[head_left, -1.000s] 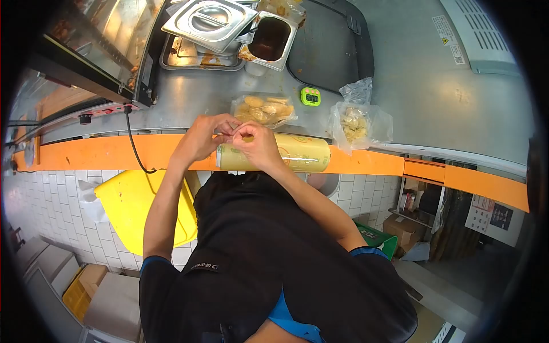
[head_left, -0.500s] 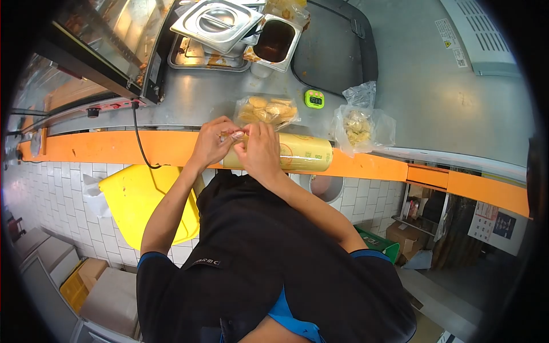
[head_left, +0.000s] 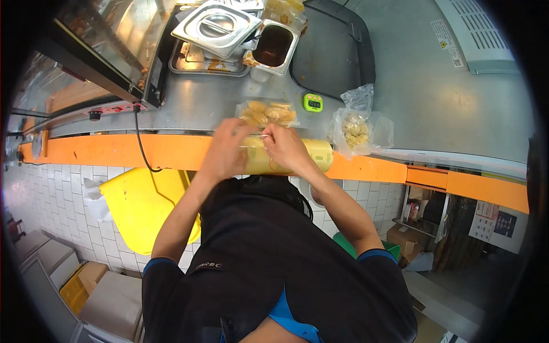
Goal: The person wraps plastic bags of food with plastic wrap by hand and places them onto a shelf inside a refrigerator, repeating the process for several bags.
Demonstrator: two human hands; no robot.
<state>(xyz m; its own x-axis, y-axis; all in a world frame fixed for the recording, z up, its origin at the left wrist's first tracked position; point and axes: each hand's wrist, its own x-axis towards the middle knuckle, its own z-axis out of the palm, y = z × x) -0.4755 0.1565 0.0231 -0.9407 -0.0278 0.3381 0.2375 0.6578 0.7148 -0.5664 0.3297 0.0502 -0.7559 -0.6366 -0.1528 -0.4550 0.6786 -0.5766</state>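
Observation:
A yellow printed roll of cling film (head_left: 315, 153) lies across the orange counter edge in front of me. My left hand (head_left: 227, 150) is at the roll's left end, its fingertips smeared by motion. My right hand (head_left: 284, 147) is closed in a pinch over the middle of the roll, with a clear edge of film showing at its fingertips. Just beyond my hands sits a clear bag of yellowish, rounded food pieces (head_left: 267, 113). An open plastic bag of pale chopped food (head_left: 355, 129) stands to the right of the roll.
A green timer (head_left: 313, 103) lies on the steel counter. Behind it are a dark lid (head_left: 329, 51), a steel pan with brown sauce (head_left: 273, 47) and a lidded steel pan (head_left: 214, 27). A glass display case (head_left: 108, 46) with a hanging cord stands left. Below is a yellow bin lid (head_left: 143, 211).
My hands have moved apart. The right shifted right along the roll, while the left moved slightly right and its fingers lifted from their pinch. The head view shifted slightly.

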